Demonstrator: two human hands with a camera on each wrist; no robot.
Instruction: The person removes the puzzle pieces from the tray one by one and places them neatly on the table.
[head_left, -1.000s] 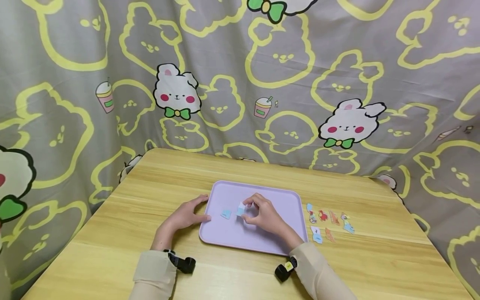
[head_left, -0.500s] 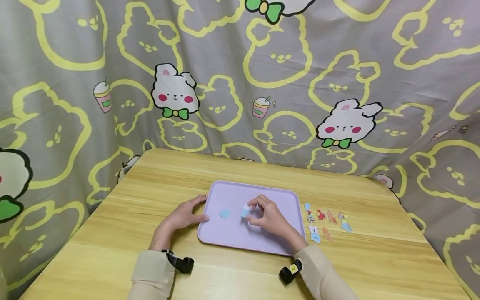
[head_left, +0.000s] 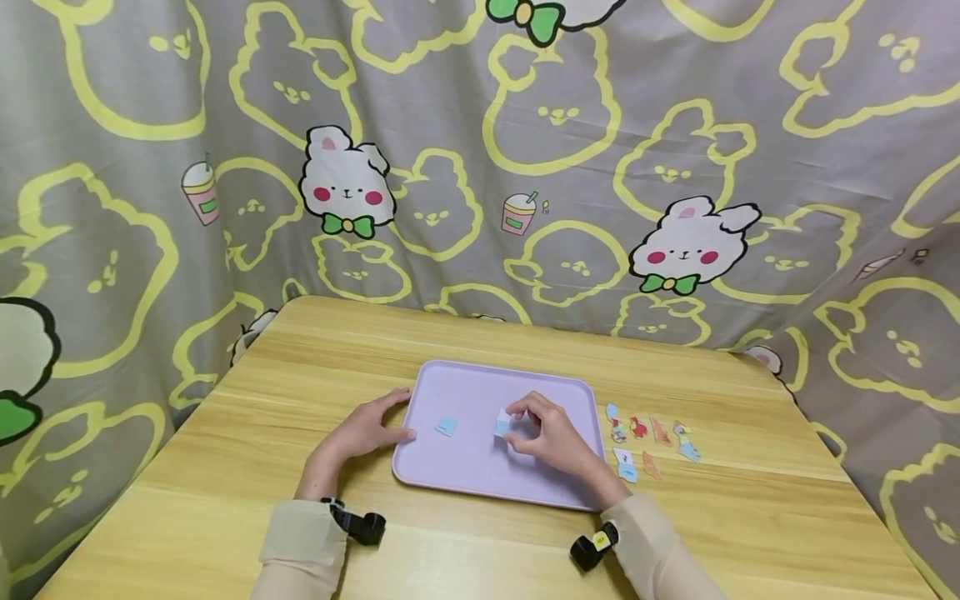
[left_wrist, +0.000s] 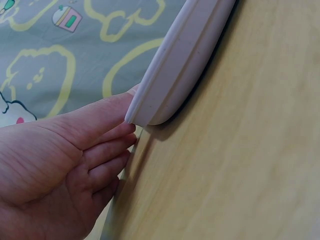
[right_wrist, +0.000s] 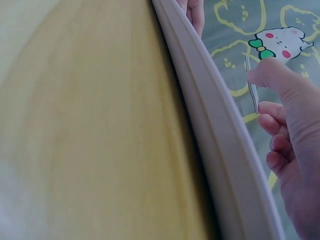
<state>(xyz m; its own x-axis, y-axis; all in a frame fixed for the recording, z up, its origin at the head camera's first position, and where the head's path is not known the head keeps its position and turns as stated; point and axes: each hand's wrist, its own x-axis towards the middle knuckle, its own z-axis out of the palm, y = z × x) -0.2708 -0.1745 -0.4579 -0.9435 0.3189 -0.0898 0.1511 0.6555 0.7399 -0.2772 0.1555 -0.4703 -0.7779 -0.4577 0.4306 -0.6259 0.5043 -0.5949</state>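
My right hand [head_left: 551, 433] pinches a small blue and white paper piece [head_left: 501, 423] between thumb and fingers, over the middle of a lilac tray [head_left: 468, 479]. In the right wrist view, this thin paper piece [right_wrist: 253, 90] shows edge-on at the fingertips. A second light blue paper piece [head_left: 446, 427] lies flat on the tray's left half. My left hand [head_left: 367, 432] rests at the tray's left edge with the thumb over the rim. The left wrist view shows the left hand [left_wrist: 65, 160] touching the rim with loosely extended fingers.
Right of the tray lie several cut-out pieces, among them a red one [head_left: 638, 427], an orange one [head_left: 661, 431] and a blue and white one [head_left: 626, 467]. The wooden table [head_left: 300, 358] reaches back to a patterned curtain [head_left: 450, 125].
My right hand has moved slightly to the right over the tray, carrying the pinched paper piece away from the one lying there. My left hand stays at the tray's edge.
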